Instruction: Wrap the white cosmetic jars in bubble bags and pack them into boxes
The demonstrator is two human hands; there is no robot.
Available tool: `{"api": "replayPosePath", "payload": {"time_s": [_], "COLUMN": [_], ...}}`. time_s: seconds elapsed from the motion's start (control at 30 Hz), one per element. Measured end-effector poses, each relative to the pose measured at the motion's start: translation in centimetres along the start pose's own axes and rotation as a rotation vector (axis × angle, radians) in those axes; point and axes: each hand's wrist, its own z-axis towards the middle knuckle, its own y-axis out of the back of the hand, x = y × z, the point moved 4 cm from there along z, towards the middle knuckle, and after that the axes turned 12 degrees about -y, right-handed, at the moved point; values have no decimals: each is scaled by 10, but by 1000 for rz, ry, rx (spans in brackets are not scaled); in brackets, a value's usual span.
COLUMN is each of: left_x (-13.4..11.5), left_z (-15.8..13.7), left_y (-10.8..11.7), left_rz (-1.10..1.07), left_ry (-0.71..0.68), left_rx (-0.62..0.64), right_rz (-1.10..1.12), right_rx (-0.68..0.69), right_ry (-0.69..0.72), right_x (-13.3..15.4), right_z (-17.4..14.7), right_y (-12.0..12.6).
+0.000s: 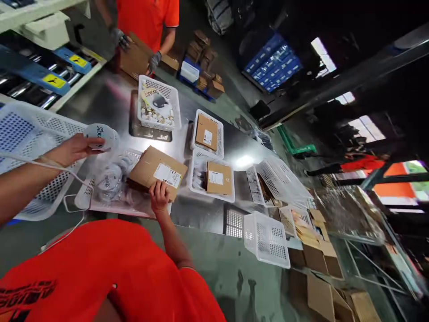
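Observation:
My left hand (75,150) is closed on a round white disc with dark printed lettering (100,134), thumb across its face, above the left end of the table. Similar round white packs (112,176), some in clear plastic, lie in a white basket below it. My right hand (159,197) grips the near edge of a flat cardboard mailer (157,167) with a white shipping label. The mailer lies tilted on top of others, over the basket's right side. My right fingertips curl onto its top; the thumb is hidden.
White baskets hold cardboard mailers (219,179) to the right and small bottles (157,112) farther back. A co-worker (144,27) in orange holds cardboard across the metal table (181,214). A roller conveyor (36,76) stands left; a white cable (67,170) crosses my left forearm. Empty basket (268,239) at right.

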Motion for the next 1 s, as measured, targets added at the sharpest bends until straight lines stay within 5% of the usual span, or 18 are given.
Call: {"api": "replayPosePath", "payload": {"time_s": [0.17, 0.37, 0.47, 0.57, 0.7, 0.9, 1.0], "left_x": [16, 53, 64, 70, 64, 39, 54], "left_z": [-56, -104, -122, -129, -94, -12, 1], "left_y": [57, 73, 57, 37, 61, 187, 205], "left_rz": [-95, -105, -66, -2, 183, 759, 797], "left_ry": [104, 144, 112, 81, 75, 136, 158], "left_rx": [-175, -101, 9, 141, 238, -323, -292], "right_rz": [-144, -102, 290, 912, 1382, 1587, 1652], "right_rx": [216, 304, 338, 583, 778, 765, 801], "right_ry": [-31, -70, -172, -265, -447, -735, -770], "right_x": [5, 17, 56, 113, 159, 162, 171], "right_z": [-7, -4, 17, 38, 52, 31, 19], "right_y": [-12, 28, 36, 18, -7, 2, 8]}}
